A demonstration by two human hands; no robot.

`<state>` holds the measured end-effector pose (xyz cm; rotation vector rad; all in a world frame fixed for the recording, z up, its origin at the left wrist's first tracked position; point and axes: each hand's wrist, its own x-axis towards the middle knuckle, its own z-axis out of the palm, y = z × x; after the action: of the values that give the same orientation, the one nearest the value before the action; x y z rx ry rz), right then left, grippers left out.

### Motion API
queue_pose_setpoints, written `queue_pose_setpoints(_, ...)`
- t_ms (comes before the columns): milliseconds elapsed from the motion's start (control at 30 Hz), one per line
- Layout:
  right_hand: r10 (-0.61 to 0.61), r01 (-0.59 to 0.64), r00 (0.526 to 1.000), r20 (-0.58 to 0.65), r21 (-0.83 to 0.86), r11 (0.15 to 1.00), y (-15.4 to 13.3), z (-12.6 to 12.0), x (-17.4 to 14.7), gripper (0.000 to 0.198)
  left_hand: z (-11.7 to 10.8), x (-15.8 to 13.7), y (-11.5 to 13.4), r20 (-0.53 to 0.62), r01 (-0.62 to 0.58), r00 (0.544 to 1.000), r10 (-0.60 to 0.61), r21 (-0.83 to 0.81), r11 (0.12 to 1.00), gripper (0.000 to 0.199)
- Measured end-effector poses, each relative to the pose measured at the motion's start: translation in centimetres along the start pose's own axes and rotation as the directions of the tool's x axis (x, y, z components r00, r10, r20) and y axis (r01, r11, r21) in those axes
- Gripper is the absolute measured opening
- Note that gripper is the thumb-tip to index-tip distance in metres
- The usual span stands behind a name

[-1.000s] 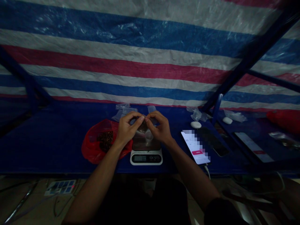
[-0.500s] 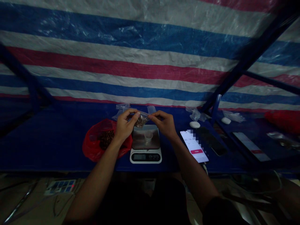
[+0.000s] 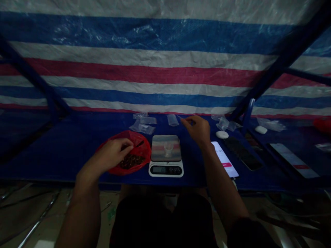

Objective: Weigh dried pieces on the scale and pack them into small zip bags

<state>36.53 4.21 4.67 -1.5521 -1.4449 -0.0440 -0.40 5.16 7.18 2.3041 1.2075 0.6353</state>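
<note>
My left hand (image 3: 116, 151) is over the red plastic bag (image 3: 103, 144), thumb and fingers pinched together. A short dark stick-like piece (image 3: 139, 144) shows just past its fingertips; whether they grip it is unclear. Small brown dried pieces (image 3: 131, 161) lie inside the bag. My right hand (image 3: 198, 129) is raised behind and right of the scale, fingers closed in a pinch. A thin pale edge shows at its fingertips, too faint to name. Between my hands stands the white digital scale (image 3: 166, 169), with a small clear cup (image 3: 168, 150) on its plate.
Clear plastic bags (image 3: 142, 128) lie at the back left, with another bag (image 3: 172, 120) behind the scale and more bags (image 3: 223, 122) at the back right. A white earbud case (image 3: 222, 134), a lit phone (image 3: 227, 164) and a dark phone (image 3: 243, 153) are right. Striped sheeting hangs behind.
My hands have moved apart. The small bag of brown pieces they held between them is no longer visible there. My left hand has come down over the red bag; the view has shifted slightly.
</note>
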Motion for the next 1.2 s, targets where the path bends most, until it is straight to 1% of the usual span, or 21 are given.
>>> queue_pose_setpoints(67, -0.002, 0.01, 0.984, 0.178, -0.042, 0.999, -0.2, 0.5, -0.4, 0.034, -1.0, -1.5, -0.4, -0.022, 0.021, 1.0, -0.019, 0.099, 0.995, 0.023)
queue_pose_setpoints(133, -0.067, 0.067, 0.962, 0.263, 0.008, 0.998, -0.9, 1.0, -0.9, 0.039, -1.9, -2.9, -0.5, -0.23, 0.079, 0.973, -0.028, 0.216, 0.973, 0.028)
queue_pose_setpoints(200, -0.139, 0.12, 0.951, 0.277, 0.085, 0.989, -2.0, 1.4, -1.2, 0.039, -2.8, -4.3, -1.0, -0.458, 0.208, 0.888, -0.053, 0.296, 0.932, 0.041)
queue_pose_setpoints(233, -0.169, 0.141, 0.944, 0.284, 0.118, 0.983, -2.8, 1.5, -1.4, 0.038, -3.1, -4.9, -1.4, -0.528, 0.29, 0.844, -0.095, 0.3, 0.909, 0.049)
queue_pose_setpoints(267, -0.198, 0.159, 0.933, 0.3, 0.149, 0.976, -3.7, 1.6, -1.5, 0.035, -3.4, -5.3, -2.0, -0.544, 0.36, 0.823, -0.162, 0.28, 0.89, 0.056)
queue_pose_setpoints(300, -0.234, 0.184, 0.914, 0.331, 0.177, 0.967, -4.9, 1.7, -1.7, 0.031, -3.6, -5.6, -2.5, -0.514, 0.41, 0.823, -0.241, 0.245, 0.879, 0.059)
queue_pose_setpoints(367, -0.345, 0.264, 0.841, 0.416, 0.24, 0.934, -7.6, 2.0, -2.1, 0.023, -3.7, -5.6, -3.3, -0.339, 0.439, 0.868, -0.363, 0.182, 0.88, 0.054)
queue_pose_setpoints(433, -0.446, 0.368, 0.708, 0.547, 0.253, 0.895, -10.7, 2.7, -2.7, 0.02, -3.8, -4.9, -2.9, -0.186, 0.405, 0.907, -0.377, 0.149, 0.902, 0.044)
queue_pose_setpoints(467, -0.46, 0.425, 0.641, 0.614, 0.215, 0.879, -12.1, 3.2, -3.0, 0.025, -4.0, -4.4, -2.3, -0.157, 0.384, 0.919, -0.363, 0.143, 0.912, 0.042)
queue_pose_setpoints(500, -0.448, 0.479, 0.595, 0.667, 0.154, 0.864, -13.3, 3.7, -3.3, 0.033, -4.2, -3.8, -1.5, -0.155, 0.363, 0.927, -0.342, 0.135, 0.922, 0.042)
queue_pose_setpoints(533, -0.426, 0.525, 0.559, 0.712, 0.095, 0.846, -14.3, 4.3, -3.4, 0.038, -4.5, -3.3, -0.6, -0.169, 0.348, 0.93, -0.326, 0.118, 0.93, 0.043)
queue_pose_setpoints(600, -0.381, 0.574, 0.508, 0.772, 0.026, 0.818, -15.4, 5.2, -3.5, 0.029, -5.2, -2.5, 1.0, -0.213, 0.329, 0.928, -0.306, 0.086, 0.94, 0.045)
queue_pose_setpoints(667, -0.336, 0.555, 0.524, 0.783, -0.015, 0.831, -15.4, 5.6, -3.1, 0.027, -6.0, -2.4, 1.7, -0.213, 0.33, 0.928, -0.306, 0.088, 0.94, 0.044)
queue_pose_setpoints(800, -0.257, 0.396, 0.659, 0.707, -0.036, 0.918, -14.2, 4.6, -2.0, 0.027, -6.1, -3.6, 1.0, -0.096, 0.343, 0.939, -0.329, 0.224, 0.912, 0.037)
queue_pose_setpoints(867, -0.202, 0.333, 0.7, 0.684, -0.062, 0.941, -13.6, 3.8, -1.7, 0.026, -5.4, -4.2, 1.0, -0.166, 0.323, 0.945, -0.282, 0.344, 0.882, 0.04)
queue_pose_setpoints(933, -0.168, 0.307, 0.709, 0.684, -0.085, 0.948, -13.4, 3.2, -1.7, 0.025, -4.4, -4.2, 1.9, -0.288, 0.27, 0.946, -0.148, 0.45, 0.851, 0.044)
queue_pose_setpoints(967, -0.165, 0.304, 0.709, 0.686, -0.086, 0.949, -13.3, 3.0, -1.8, 0.024, -3.9, -4.0, 2.6, -0.296, 0.211, 0.953, -0.071, 0.475, 0.854, 0.04)
queue_pose_setpoints(1000, -0.169, 0.304, 0.706, 0.687, -0.079, 0.949, -13.3, 2.8, -1.8, 0.024, -3.3, -3.7, 3.3, -0.248, 0.134, 0.969, -0.015, 0.47, 0.872, 0.033)
queue_pose_setpoints(1067, -0.193, 0.313, 0.698, 0.69, -0.051, 0.948, -13.2, 2.6, -1.9, 0.024, -2.1, -2.5, 4.1, -0.03, -0.004, 0.999, 0.018, 0.391, 0.92, 0.025)
queue_pose_setpoints(1133, -0.232, 0.328, 0.681, 0.694, -0.006, 0.945, -13.0, 2.3, -1.8, 0.021, -1.0, -1.1, 3.9, 0.166, -0.024, 0.986, -0.034, 0.333, 0.943, 0.025)
queue_pose_setpoints(1200, -0.284, 0.329, 0.674, 0.682, 0.067, 0.942, -12.6, 2.0, -1.5, 0.017, 0.0, 0.1, 2.9, 0.265, 0.013, 0.957, -0.117, 0.365, 0.931, 0.031)
